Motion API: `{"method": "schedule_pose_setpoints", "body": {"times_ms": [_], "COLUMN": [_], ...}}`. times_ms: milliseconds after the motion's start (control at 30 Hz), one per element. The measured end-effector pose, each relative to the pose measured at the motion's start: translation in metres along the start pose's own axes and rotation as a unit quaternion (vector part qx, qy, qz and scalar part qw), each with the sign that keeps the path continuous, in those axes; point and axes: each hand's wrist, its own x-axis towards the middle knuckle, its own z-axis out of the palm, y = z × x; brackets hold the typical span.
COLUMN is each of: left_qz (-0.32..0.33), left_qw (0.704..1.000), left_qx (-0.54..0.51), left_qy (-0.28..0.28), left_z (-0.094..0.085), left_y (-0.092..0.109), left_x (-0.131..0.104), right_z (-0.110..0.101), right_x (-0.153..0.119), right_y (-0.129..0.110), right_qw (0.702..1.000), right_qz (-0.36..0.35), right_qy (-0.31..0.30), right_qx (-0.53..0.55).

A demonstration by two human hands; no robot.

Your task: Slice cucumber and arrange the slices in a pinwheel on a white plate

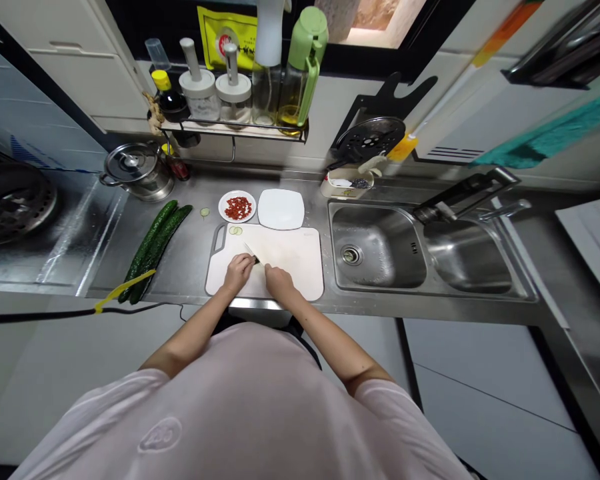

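My right hand (280, 283) is closed round the handle of a knife (254, 255), whose blade points up and left over the white cutting board (300, 257). Fingers bent together, my left hand (239, 272) holds a small dark green piece (256, 261) beside the blade, probably cucumber and mostly hidden. Thin pale green slices (235, 231) lie at the board's upper left corner, and one more slice (205, 212) rests on the steel counter. Behind the board are a small plate of chopped red pieces (238, 207) and a white square plate (281, 209).
Two whole cucumbers (153, 250) lie left of the board, a lidded steel pot (137, 172) behind them. A double sink (380, 247) is on the right. Bottles and jars stand on a wall rack (235, 129). A black cable (80, 314) with a yellow tie crosses the counter's left front edge.
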Motion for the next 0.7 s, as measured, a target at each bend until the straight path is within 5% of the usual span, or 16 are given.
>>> {"method": "schedule_pose_setpoints", "body": {"times_ms": [700], "left_qz": [-0.003], "left_qw": [1.0], "left_qx": [0.0], "left_qy": [-0.009], "left_z": [-0.001], "left_y": [0.001], "left_x": [0.001], "right_z": [0.001], "right_x": [0.006], "right_y": [0.001], "right_qw": [1.0], "right_qz": [-0.011], "right_qy": [0.007], "right_qx": [0.004]}}
